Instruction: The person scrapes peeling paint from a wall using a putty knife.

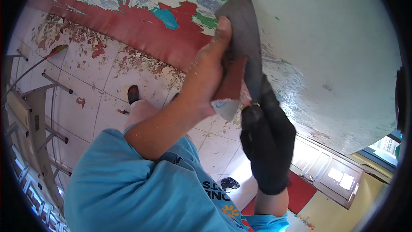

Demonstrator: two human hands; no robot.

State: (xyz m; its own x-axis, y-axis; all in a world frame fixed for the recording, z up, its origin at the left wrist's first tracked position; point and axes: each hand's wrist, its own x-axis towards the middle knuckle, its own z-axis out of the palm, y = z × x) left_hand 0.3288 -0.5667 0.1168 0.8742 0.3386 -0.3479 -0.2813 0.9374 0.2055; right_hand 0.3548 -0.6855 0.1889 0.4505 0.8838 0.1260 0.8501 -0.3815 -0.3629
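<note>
A: Left hand (206, 75)?
B: Bare, fingers pressed flat on the wide grey metal scraper blade (243, 30) against the peeling white wall (326, 38), folded red sandpaper sheet (229, 88) pinched under it.
A: Right hand (267, 139)?
B: Black glove, fist closed round the scraper's handle, below the blade.
</note>
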